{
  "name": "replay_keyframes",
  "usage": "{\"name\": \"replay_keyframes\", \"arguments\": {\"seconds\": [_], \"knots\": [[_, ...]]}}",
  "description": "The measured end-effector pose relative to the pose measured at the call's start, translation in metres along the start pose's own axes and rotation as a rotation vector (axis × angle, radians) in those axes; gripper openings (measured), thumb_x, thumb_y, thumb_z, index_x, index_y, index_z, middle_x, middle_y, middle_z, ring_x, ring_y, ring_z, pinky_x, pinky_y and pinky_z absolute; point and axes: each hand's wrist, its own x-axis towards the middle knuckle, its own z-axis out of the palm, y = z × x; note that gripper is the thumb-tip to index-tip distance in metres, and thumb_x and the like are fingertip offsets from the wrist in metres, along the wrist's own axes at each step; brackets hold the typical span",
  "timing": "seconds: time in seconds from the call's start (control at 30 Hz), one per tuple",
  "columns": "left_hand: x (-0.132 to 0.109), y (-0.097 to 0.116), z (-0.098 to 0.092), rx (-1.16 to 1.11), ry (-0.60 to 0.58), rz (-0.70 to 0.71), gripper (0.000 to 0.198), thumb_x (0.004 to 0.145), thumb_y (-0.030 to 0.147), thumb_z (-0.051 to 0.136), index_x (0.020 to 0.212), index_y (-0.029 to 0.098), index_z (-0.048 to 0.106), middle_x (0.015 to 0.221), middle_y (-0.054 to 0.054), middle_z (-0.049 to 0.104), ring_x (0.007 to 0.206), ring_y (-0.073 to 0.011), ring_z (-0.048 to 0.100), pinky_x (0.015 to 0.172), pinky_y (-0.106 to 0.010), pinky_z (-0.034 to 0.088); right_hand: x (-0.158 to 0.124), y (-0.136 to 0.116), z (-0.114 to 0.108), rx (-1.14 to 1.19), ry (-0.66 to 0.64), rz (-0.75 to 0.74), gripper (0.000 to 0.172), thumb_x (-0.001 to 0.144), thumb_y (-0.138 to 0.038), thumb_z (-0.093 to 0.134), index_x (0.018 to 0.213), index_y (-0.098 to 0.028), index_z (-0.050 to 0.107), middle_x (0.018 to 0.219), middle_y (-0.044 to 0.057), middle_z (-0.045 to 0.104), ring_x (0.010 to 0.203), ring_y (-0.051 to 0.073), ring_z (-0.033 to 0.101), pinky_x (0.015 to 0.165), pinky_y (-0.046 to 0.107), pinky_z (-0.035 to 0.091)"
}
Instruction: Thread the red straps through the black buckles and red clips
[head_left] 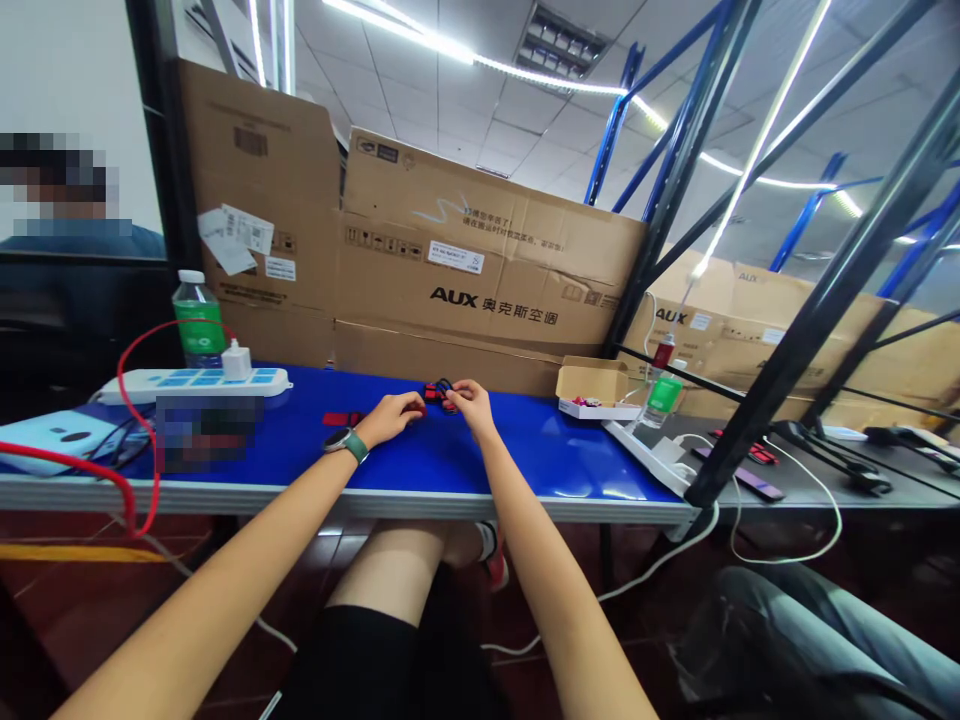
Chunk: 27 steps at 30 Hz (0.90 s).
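A small red and black item (432, 393) with a dark, cord-like loop lies on the blue tabletop between my hands; its exact kind is too small to tell. My right hand (472, 405) pinches it at the loop, thumb and forefinger together. Just to its left, my left hand (391, 419) rests low over the table with curled fingers. A bit of red shows at its fingertips, but what they hold is hidden. Beside the left wrist, which wears a watch (347, 443), lies a flat red and black piece (342, 419).
A white power strip (180, 384) and a water bottle (199, 320) stand at the left, near a red cable (124, 375). An open small box (596, 395) sits at the right. Cardboard panels (480, 260) wall the back. Another person's legs (810, 630) show lower right.
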Motion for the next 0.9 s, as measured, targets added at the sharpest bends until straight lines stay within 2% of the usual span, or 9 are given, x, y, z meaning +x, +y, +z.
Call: {"name": "replay_keyframes", "arguments": {"seconds": [0.2,0.3,0.43,0.63,0.77,0.9], "knots": [[0.003,0.001,-0.001,-0.033,0.088,-0.008,0.022,0.084,0.039,0.059,0.092,0.021,0.070,0.080,-0.004,0.073,0.073,-0.0208,0.067,0.075,-0.031,0.051,-0.002,0.002,0.000,-0.029,-0.102,0.058,0.040,0.067,-0.043,0.079,0.094,-0.018,0.064,0.076,0.003,0.074,0.067,0.016,0.070,0.058,0.022,0.048],[0.004,0.000,-0.001,-0.041,0.096,-0.011,0.024,0.085,0.041,0.060,0.090,0.020,0.071,0.081,-0.004,0.074,0.074,-0.0211,0.066,0.074,-0.031,0.050,-0.004,0.003,0.000,-0.087,-0.173,0.081,0.037,0.071,-0.047,0.075,0.091,-0.017,0.068,0.082,0.004,0.074,0.068,0.015,0.068,0.054,0.021,0.043],[0.004,-0.002,-0.002,-0.031,0.077,-0.002,0.025,0.085,0.042,0.061,0.087,0.020,0.072,0.079,-0.004,0.073,0.073,-0.0208,0.065,0.073,-0.030,0.049,-0.006,0.009,0.002,-0.156,-0.226,0.076,0.035,0.072,-0.050,0.073,0.086,-0.018,0.070,0.075,0.001,0.071,0.067,0.015,0.064,0.053,0.020,0.040],[0.003,-0.003,-0.001,-0.029,0.036,0.018,0.023,0.084,0.039,0.061,0.088,0.020,0.074,0.081,-0.004,0.074,0.076,-0.0210,0.066,0.075,-0.030,0.049,-0.008,0.015,0.006,-0.181,-0.272,0.117,0.037,0.070,-0.052,0.074,0.075,-0.016,0.069,0.068,0.001,0.068,0.052,0.009,0.048,0.047,0.019,0.031],[0.004,-0.003,-0.001,-0.048,0.024,0.001,0.023,0.082,0.037,0.060,0.088,0.019,0.074,0.086,-0.005,0.076,0.080,-0.0223,0.068,0.078,-0.031,0.050,-0.010,0.012,0.007,-0.196,-0.337,0.133,0.042,0.071,-0.056,0.074,0.074,-0.015,0.069,0.069,0.003,0.071,0.051,0.008,0.046,0.048,0.019,0.031],[0.004,-0.006,0.000,-0.076,0.009,-0.029,0.029,0.082,0.044,0.061,0.084,0.018,0.073,0.083,-0.005,0.076,0.077,-0.0218,0.068,0.074,-0.031,0.052,-0.008,0.013,0.009,-0.221,-0.360,0.081,0.040,0.074,-0.054,0.073,0.073,-0.014,0.068,0.067,0.002,0.070,0.051,0.008,0.049,0.051,0.020,0.038]]}}
